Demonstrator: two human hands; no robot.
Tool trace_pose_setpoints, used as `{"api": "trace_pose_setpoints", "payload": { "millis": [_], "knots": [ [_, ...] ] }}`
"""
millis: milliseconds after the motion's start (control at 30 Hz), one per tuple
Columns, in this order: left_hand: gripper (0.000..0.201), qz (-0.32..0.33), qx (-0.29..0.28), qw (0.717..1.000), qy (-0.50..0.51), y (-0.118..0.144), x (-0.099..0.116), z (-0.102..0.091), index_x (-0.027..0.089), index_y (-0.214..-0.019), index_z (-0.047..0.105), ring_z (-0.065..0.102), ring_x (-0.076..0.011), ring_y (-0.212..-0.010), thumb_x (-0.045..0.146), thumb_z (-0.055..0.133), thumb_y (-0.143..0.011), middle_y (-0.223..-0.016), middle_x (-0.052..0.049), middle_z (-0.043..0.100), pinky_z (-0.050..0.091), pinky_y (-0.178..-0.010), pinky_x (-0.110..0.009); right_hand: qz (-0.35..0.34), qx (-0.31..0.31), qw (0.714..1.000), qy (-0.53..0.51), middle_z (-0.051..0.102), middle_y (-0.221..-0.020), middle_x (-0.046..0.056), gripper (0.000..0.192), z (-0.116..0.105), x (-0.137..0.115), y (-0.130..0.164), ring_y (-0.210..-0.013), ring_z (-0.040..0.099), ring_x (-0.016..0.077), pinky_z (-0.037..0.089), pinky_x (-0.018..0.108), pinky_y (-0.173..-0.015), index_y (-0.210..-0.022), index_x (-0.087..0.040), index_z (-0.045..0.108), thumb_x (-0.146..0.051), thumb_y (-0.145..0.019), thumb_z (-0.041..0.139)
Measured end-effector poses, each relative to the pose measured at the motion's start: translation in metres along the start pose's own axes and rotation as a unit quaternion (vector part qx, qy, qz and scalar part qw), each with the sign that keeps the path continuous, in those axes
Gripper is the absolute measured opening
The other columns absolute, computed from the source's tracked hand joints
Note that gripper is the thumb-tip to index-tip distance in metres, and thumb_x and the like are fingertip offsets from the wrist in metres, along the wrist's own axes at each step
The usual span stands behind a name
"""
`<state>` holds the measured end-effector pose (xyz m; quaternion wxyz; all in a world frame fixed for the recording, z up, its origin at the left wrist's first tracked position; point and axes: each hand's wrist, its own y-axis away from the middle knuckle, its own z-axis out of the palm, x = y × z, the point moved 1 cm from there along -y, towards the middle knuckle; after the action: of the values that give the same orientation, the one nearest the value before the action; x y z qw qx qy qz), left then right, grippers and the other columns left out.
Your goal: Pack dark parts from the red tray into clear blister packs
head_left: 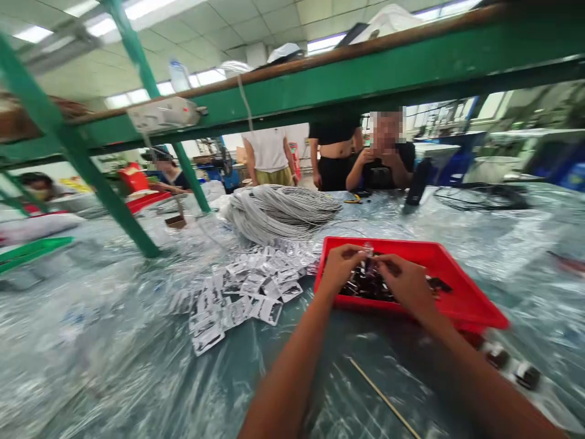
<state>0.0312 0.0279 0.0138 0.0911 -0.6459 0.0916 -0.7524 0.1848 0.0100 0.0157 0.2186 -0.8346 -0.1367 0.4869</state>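
Note:
Above the red tray (457, 286), my left hand (342, 265) pinches a small clear, shiny piece (368, 249) that looks like thin plastic. The fingertips of my right hand (404, 279) are pressed together at the lower right side of the same piece. Its exact kind is too small and blurred to make out. Under both hands, small dark parts (365, 286) lie heaped in the tray, partly hidden by my fingers. To the left of the tray spreads a pile of small white-and-black printed packets (247, 292).
A large coil of grey cable (283, 210) lies behind the packets. A thin stick (384, 399) rests between my forearms. Green frame posts (109, 183) and a shelf beam (320, 79) cross the view. Several people are beyond the table, one seated person (384, 164) opposite.

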Motion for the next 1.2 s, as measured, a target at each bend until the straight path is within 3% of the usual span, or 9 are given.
{"api": "trace_pose_setpoints", "payload": {
  "millis": [200,300,467,633,733,867,933,1067,1200],
  "knots": [
    [0.032,-0.016,-0.105,0.994,-0.026,-0.003,0.001,-0.003,0.017,-0.081,0.075,0.066,-0.0175,-0.072,0.043,0.081,-0.062,-0.078,-0.005,0.074,0.05,-0.076,-0.03,-0.02,-0.009,1.0,-0.017,0.071,-0.071,0.006,0.029,0.002,-0.007,-0.005,-0.066,0.068,0.0232,0.054,0.036,-0.067,-0.072,-0.021,0.058,-0.048,-0.079,0.065],
    [0.034,-0.022,-0.092,0.995,-0.032,-0.006,0.002,-0.008,0.016,-0.081,0.074,0.065,-0.0177,-0.071,0.043,0.081,-0.061,-0.078,-0.005,0.073,0.051,-0.073,-0.03,-0.027,-0.07,0.996,-0.042,0.073,-0.077,0.007,0.019,-0.005,-0.005,-0.007,-0.071,0.069,0.0226,0.055,0.037,-0.073,-0.08,-0.019,0.062,-0.038,-0.084,0.06],
    [0.029,-0.008,0.127,0.978,-0.168,-0.019,0.022,-0.047,0.016,-0.086,0.071,0.062,-0.0169,-0.066,0.04,0.066,-0.07,-0.076,-0.003,0.068,0.052,-0.069,-0.031,-0.027,-0.033,0.998,-0.045,0.073,-0.11,0.011,0.024,-0.018,0.004,-0.019,-0.102,0.069,0.0252,0.053,0.043,-0.094,-0.105,-0.019,0.067,-0.026,-0.085,0.057],
    [0.03,0.055,0.307,0.851,-0.423,-0.018,0.052,-0.087,0.013,-0.099,0.068,0.061,-0.0243,-0.09,0.016,0.049,-0.077,-0.094,-0.01,0.066,0.048,-0.093,-0.044,-0.052,0.056,0.997,0.026,0.07,-0.115,0.012,0.028,-0.081,-0.015,-0.032,-0.105,0.066,0.023,0.053,0.037,-0.089,-0.11,-0.017,0.066,-0.026,-0.087,0.052],
    [0.026,0.112,0.342,0.794,-0.49,-0.013,0.064,-0.091,0.011,-0.098,0.067,0.051,-0.0326,-0.115,0.018,0.053,-0.077,-0.104,-0.015,0.061,0.035,-0.106,-0.051,-0.011,-0.02,0.987,0.159,0.073,-0.089,0.007,0.023,-0.131,-0.037,-0.018,-0.084,0.067,0.0202,0.051,0.031,-0.077,-0.089,-0.016,0.07,-0.028,-0.089,0.05],
    [0.018,0.163,0.286,0.803,-0.497,-0.011,0.08,-0.073,0.014,-0.092,0.065,0.049,-0.0329,-0.116,0.02,0.055,-0.078,-0.101,-0.014,0.059,0.036,-0.105,-0.05,0.115,-0.277,0.882,0.362,0.073,-0.087,0.009,0.013,-0.156,-0.031,0.034,-0.082,0.068,0.0231,0.047,0.028,-0.07,-0.084,-0.017,0.072,-0.024,-0.082,0.061],
    [0.015,0.194,0.239,0.822,-0.479,-0.005,0.092,-0.056,0.016,-0.09,0.064,0.054,-0.0304,-0.111,0.019,0.055,-0.079,-0.098,-0.012,0.06,0.041,-0.102,-0.048,0.14,-0.328,0.833,0.424,0.071,-0.106,0.013,0.025,-0.157,-0.011,0.064,-0.097,0.067,0.0284,0.049,0.03,-0.074,-0.1,-0.018,0.071,-0.02,-0.075,0.067],
    [0.013,0.279,0.105,0.856,-0.423,0.033,0.115,-0.017,0.02,-0.092,0.061,0.06,-0.0237,-0.099,0.018,0.052,-0.082,-0.097,-0.008,0.063,0.05,-0.092,-0.04,0.103,-0.357,0.854,0.364,0.067,-0.121,0.015,0.045,-0.166,0.031,0.103,-0.107,0.066,0.028,0.049,0.036,-0.091,-0.123,-0.022,0.064,-0.015,-0.08,0.055],
    [0.014,0.29,-0.071,0.855,-0.423,0.085,0.105,0.008,0.021,-0.099,0.062,0.061,-0.0198,-0.1,0.02,0.053,-0.088,-0.102,-0.007,0.064,0.051,-0.091,-0.034,0.098,-0.321,0.866,0.372,0.068,-0.121,0.02,0.042,-0.174,0.05,0.102,-0.11,0.066,0.0358,0.049,0.048,-0.096,-0.117,-0.023,0.071,-0.022,-0.085,0.044]
  ]
}}
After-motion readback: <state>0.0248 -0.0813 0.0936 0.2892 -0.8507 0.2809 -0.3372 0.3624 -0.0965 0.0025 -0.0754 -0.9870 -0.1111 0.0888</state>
